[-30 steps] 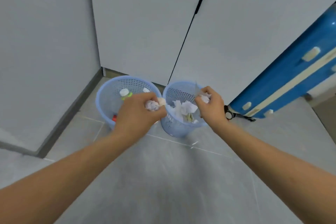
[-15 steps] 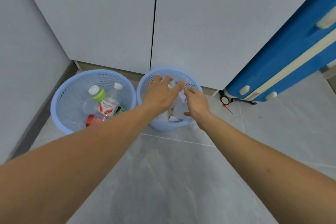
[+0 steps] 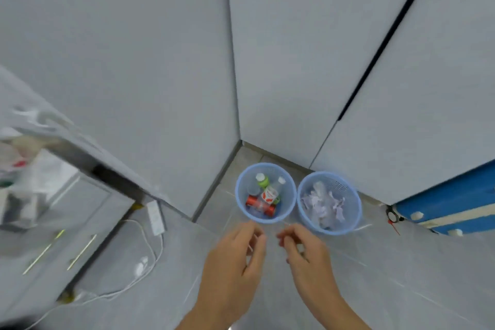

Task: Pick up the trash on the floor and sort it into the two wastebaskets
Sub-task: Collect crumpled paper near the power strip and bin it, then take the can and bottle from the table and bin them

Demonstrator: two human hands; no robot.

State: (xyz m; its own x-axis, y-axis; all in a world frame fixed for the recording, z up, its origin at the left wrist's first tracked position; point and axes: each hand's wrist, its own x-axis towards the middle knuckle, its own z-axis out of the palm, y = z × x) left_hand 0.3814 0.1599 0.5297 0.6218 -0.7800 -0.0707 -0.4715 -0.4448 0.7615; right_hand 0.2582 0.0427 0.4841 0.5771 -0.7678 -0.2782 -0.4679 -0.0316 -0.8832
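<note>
Grey floor tiles (image 3: 401, 262) met white cabinet doors. My left hand (image 3: 235, 257) and right hand (image 3: 308, 254), loosely curled and empty, hovered before the bottle wastebasket (image 3: 242, 209) and the paper wastebasket (image 3: 356, 211). Sorting appeared complete; next, I judged, scan for leftover trash.

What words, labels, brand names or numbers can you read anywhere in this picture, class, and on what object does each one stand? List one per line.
No text can be read in this picture.
Bottle with the red and white label in the left wastebasket: print too blurred to read.
Bottle with the green label: no lettering legible.
Red can: no lettering legible.
Crumpled paper in the right wastebasket: faint purple marks, unreadable.
</note>
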